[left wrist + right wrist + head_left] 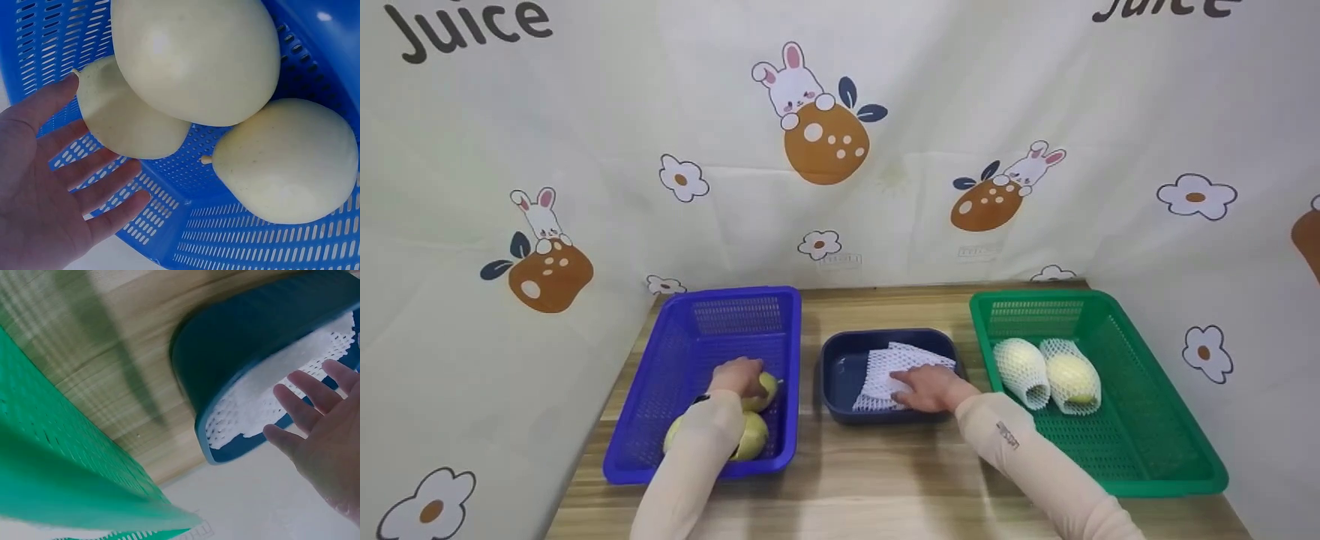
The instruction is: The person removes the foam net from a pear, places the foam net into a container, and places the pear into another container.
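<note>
My left hand [739, 375] is down in the blue basket [611, 472], beside a pale green pear [769, 386]. In the left wrist view its fingers are spread and fairly straight, with the thumb at the stem end of that pear [126, 121]. Two more pears lie close by, a large one [197, 56] and one with its stem toward the hand [289, 163]. My right hand [928, 386] reaches over the dark blue tray [840, 379], fingers extended above white foam net sleeves [885, 375] lying flat inside. Nothing is gripped by either hand.
On the right stands a green basket [1155, 420] holding two pears in white foam nets, one on the left [1020, 367] and one on the right [1072, 379]. All containers sit on a wooden table [877, 472]. A printed cloth [915, 195] hangs behind and at both sides.
</note>
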A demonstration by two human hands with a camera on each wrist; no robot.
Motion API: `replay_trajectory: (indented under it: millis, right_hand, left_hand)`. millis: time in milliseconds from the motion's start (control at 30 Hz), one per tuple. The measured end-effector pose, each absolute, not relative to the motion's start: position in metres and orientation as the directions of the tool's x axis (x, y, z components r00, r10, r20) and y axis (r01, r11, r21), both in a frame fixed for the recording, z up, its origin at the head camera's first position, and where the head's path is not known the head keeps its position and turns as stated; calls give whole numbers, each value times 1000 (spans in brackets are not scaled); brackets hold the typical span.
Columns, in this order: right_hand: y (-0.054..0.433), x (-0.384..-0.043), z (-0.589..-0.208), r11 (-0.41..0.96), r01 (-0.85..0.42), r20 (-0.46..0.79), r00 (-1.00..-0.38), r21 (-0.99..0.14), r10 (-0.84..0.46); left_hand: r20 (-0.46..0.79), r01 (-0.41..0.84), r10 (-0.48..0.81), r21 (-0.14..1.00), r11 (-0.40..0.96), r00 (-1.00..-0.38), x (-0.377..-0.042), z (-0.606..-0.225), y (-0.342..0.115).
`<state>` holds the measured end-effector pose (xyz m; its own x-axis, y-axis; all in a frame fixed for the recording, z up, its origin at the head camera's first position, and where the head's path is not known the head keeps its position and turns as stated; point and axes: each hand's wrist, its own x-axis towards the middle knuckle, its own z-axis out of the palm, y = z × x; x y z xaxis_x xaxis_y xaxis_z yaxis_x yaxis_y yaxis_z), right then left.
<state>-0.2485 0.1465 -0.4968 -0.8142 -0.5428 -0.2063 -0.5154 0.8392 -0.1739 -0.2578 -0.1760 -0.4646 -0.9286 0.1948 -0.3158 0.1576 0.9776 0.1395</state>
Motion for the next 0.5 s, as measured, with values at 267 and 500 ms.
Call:
replay_trajectory:
  millis: [267,500]
  right_hand:
    - [161,-251,-475,810,-547,-83,-816,-213,-573]
    - [178,-249,-458,810,-536,-27,-830,-239,-557]
  left_hand:
    - [-295,171,210,153,973,-932,-259,-461,-176]
    - [-307,163,219,196,967,-926,-260,-448,-168]
